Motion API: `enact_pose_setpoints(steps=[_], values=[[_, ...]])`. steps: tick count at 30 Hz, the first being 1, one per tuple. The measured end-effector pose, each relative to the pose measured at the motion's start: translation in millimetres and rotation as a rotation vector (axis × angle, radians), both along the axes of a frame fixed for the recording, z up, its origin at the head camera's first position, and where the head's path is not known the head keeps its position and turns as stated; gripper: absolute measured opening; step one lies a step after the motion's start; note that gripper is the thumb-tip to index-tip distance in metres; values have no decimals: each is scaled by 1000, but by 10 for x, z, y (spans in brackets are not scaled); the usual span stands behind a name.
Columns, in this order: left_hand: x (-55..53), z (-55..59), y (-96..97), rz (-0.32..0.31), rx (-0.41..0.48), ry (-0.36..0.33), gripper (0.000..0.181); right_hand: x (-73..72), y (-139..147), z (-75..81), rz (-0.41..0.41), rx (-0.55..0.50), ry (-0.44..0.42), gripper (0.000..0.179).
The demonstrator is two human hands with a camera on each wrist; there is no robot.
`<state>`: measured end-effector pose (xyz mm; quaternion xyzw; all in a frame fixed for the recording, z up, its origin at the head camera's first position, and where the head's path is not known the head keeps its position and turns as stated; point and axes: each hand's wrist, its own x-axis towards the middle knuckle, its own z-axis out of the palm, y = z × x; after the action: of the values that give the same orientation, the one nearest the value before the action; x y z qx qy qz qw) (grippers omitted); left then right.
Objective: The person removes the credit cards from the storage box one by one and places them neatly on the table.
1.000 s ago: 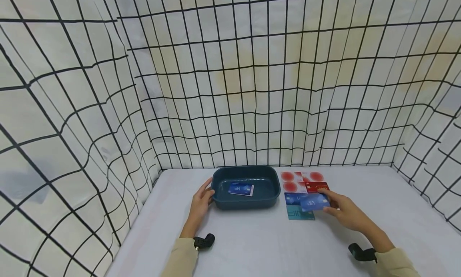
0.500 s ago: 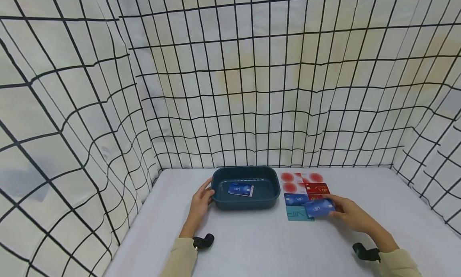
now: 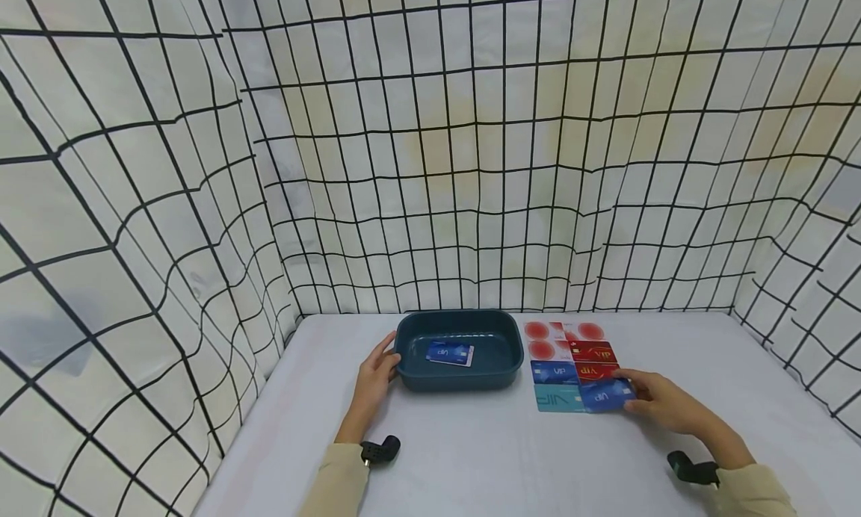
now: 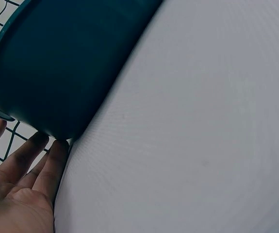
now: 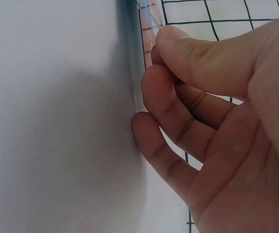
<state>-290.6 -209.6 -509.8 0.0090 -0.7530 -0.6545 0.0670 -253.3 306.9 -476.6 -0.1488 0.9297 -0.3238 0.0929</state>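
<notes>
At the nearest right corner of the card layout, my right hand [image 3: 662,403] pinches the right edge of a blue VIP card [image 3: 604,396]. The card lies low, beside a teal card [image 3: 560,399] and just below a red VIP card [image 3: 594,371]. In the right wrist view the right hand [image 5: 212,102] has thumb and index finger together, its other fingers bent near the tabletop. My left hand [image 3: 373,379] touches the left end of a dark teal bin [image 3: 460,381]. The left wrist view shows the left hand [image 4: 20,179] with extended fingertips against the bin [image 4: 57,68].
Inside the bin lies a small pile topped by a blue VIP card [image 3: 449,352]. Another blue card [image 3: 553,371], a further red VIP card [image 3: 592,350] and several red-and-white cards [image 3: 538,330] are laid edge to edge. Black-gridded netting [image 3: 498,166] stands behind the white table [image 3: 484,457].
My right hand has moved the blue card rightward and slightly down, from overlapping the blue and teal cards to beside the teal one. The left hand and bin stay put.
</notes>
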Motion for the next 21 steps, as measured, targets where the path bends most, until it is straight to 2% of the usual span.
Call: enact_pose_setpoints(steps=[5,13,21], values=[[0,-8,4,-2,-10,13,50,-2,26,23,-8,14,-29,60],[4,1,17,4,-4,-5,50,-18,53,31,-21,4,-77,60],[3,-3,6,-10,5,2,50,3,97,-6,2,12,-65,60]])
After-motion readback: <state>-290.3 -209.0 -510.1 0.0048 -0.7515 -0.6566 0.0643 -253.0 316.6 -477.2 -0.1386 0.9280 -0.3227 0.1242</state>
